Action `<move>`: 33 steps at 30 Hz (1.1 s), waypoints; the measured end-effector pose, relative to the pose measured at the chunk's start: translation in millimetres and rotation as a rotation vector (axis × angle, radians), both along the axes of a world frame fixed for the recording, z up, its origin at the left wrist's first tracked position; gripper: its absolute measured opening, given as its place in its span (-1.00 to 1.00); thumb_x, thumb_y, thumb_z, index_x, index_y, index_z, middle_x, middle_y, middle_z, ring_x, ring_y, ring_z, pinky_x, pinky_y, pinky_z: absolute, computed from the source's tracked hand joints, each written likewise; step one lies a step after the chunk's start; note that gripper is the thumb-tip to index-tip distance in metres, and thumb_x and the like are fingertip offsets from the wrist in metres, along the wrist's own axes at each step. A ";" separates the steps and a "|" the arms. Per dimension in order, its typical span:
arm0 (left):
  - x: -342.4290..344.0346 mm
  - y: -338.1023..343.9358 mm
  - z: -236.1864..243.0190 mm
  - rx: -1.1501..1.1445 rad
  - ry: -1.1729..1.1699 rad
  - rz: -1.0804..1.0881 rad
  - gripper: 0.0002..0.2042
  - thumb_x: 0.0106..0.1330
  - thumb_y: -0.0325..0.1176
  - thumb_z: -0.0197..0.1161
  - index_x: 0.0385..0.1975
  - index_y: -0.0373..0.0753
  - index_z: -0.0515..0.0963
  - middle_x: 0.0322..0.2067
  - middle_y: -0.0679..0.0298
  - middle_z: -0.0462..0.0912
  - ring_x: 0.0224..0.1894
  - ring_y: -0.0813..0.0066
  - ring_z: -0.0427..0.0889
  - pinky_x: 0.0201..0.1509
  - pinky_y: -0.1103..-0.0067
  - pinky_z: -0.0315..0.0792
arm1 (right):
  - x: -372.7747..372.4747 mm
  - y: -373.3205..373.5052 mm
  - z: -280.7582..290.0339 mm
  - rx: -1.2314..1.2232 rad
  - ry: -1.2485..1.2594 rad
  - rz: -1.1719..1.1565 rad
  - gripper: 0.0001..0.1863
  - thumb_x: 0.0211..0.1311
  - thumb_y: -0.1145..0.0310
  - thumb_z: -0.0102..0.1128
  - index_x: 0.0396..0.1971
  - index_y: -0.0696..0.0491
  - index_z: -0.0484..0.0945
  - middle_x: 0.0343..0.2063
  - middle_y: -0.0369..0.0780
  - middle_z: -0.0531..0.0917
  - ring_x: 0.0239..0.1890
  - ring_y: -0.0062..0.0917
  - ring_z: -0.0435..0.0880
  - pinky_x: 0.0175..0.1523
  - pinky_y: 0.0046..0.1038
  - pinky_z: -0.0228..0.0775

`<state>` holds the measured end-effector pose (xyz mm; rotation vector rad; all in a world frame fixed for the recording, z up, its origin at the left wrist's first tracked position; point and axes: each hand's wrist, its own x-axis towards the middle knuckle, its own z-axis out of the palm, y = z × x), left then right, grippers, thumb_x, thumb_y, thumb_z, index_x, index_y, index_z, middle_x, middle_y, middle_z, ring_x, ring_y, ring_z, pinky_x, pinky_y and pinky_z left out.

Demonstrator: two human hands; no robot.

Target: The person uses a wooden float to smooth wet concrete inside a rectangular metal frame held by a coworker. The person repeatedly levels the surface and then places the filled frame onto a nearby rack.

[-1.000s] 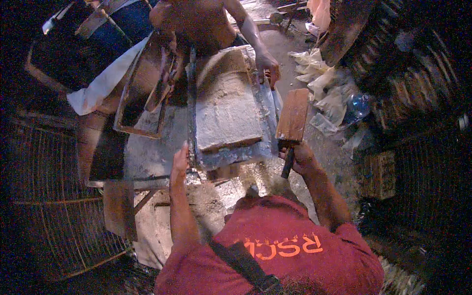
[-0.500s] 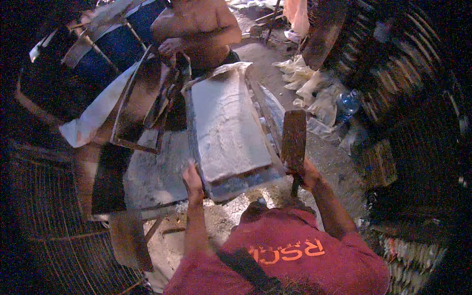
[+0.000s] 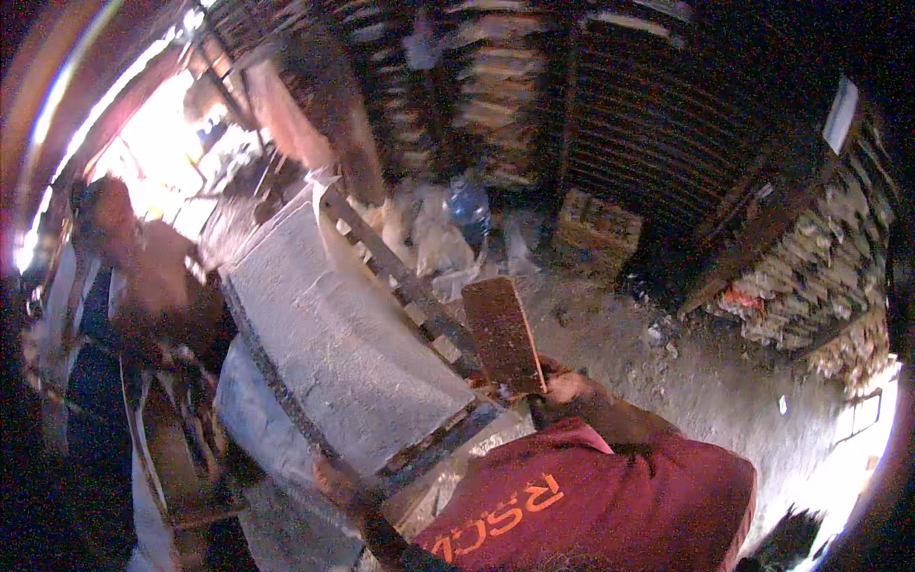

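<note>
We see first the dirt floor (image 3: 667, 381), grey, gritty and strewn with scraps. Behind it stand dark slatted racks (image 3: 648, 124), their rows packed with pale flat pieces.

Next comes the long rectangular mould frame (image 3: 343, 334), lying slantwise across the middle. Its inside is a rough, chalky grey slab with a grainy surface, and its far rail is dark wood set with small pale blocks. Our left hand (image 3: 334, 477) is at the frame's near lower edge, fingers closed over the rim as far as the dim light shows.

At the left a second person (image 3: 143, 276) stands by the frame's far end, blurred; we cannot tell what their hands do.

Just right of the frame, our right hand (image 3: 562, 389) is clenched around the handle of a flat wooden paddle (image 3: 503, 334), a reddish-brown, speckled board standing nearly upright above the fist.

A crumpled heap of clear plastic bags (image 3: 438, 248) lies beyond, with a bluish plastic bottle (image 3: 469, 205) on top.
</note>
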<state>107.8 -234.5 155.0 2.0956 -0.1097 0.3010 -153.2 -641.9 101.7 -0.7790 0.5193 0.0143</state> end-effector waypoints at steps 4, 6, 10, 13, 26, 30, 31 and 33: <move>22.0 -110.4 -8.9 0.101 -0.090 -0.248 -0.55 0.45 -0.02 0.07 -0.17 -0.39 0.60 -0.29 0.01 0.64 -0.17 0.14 0.57 0.01 0.30 0.39 | -71.7 -54.2 3.2 -0.035 -0.005 -0.157 -0.50 0.21 0.33 0.29 0.15 0.04 0.42 -0.01 -0.21 0.58 -0.07 -0.41 0.59 0.02 -0.26 0.51; 39.6 -177.3 -12.7 0.103 -0.115 -0.323 -0.54 0.45 -0.01 0.07 -0.13 -0.38 0.60 -0.27 -0.01 0.64 -0.14 0.12 0.58 0.05 0.29 0.39 | -106.8 -79.0 10.1 -0.047 -0.014 -0.229 -0.51 0.21 0.33 0.28 0.14 0.05 0.42 -0.02 -0.21 0.58 -0.07 -0.40 0.59 0.02 -0.26 0.51; 39.3 -315.4 -40.0 -0.011 -0.071 -0.385 -0.56 0.44 -0.01 0.10 -0.08 -0.33 0.59 -0.28 0.10 0.66 -0.17 0.18 0.60 -0.01 0.32 0.43 | -171.7 -132.6 15.2 -0.076 0.000 -0.382 -0.52 0.22 0.33 0.27 0.13 0.05 0.43 -0.03 -0.21 0.58 -0.07 -0.40 0.59 0.01 -0.26 0.50; -44.1 -451.5 39.0 -0.205 -0.102 -0.566 -0.63 0.45 -0.01 0.11 -0.13 -0.25 0.53 -0.36 0.28 0.59 -0.29 0.37 0.53 -0.18 0.40 0.38 | -219.3 -179.5 29.3 -0.149 0.007 -0.573 -0.53 0.22 0.33 0.27 0.13 0.06 0.43 -0.03 -0.21 0.58 -0.07 -0.40 0.59 0.01 -0.27 0.50; -72.9 -748.4 132.8 -0.252 0.579 -1.238 -0.55 0.41 0.08 0.15 -0.11 -0.27 0.50 -0.22 0.24 0.49 -0.20 0.51 0.43 -0.17 0.48 0.33 | -231.5 -233.3 61.1 -0.470 0.043 -1.226 -0.57 0.24 0.34 0.23 0.10 0.08 0.45 -0.06 -0.20 0.58 -0.07 -0.38 0.58 0.00 -0.27 0.48; -64.2 -824.3 118.7 -0.190 0.651 -1.373 -0.51 0.46 0.08 0.03 0.09 -0.25 0.33 -0.01 0.25 0.40 -0.03 0.48 0.38 0.01 0.43 0.26 | -208.9 -250.0 63.3 -0.547 0.079 -1.386 -0.59 0.25 0.34 0.22 0.09 0.08 0.45 -0.07 -0.20 0.58 -0.07 -0.38 0.58 0.00 -0.27 0.48; -62.5 -840.4 124.7 -0.188 0.667 -1.412 -0.50 0.47 0.07 -0.01 0.14 -0.24 0.28 0.04 0.26 0.37 0.02 0.47 0.37 0.05 0.42 0.24 | -203.2 -266.1 70.4 -0.584 0.083 -1.419 -0.59 0.25 0.34 0.22 0.08 0.09 0.46 -0.08 -0.20 0.58 -0.07 -0.37 0.57 0.00 -0.27 0.47; -55.7 -863.0 136.7 -0.180 0.694 -1.487 -0.46 0.50 0.07 -0.07 0.24 -0.23 0.20 0.15 0.26 0.33 0.10 0.46 0.35 0.14 0.39 0.21 | -188.2 -294.8 82.0 -0.649 0.084 -1.459 -0.60 0.25 0.34 0.22 0.08 0.09 0.46 -0.08 -0.20 0.58 -0.07 -0.37 0.57 0.00 -0.27 0.47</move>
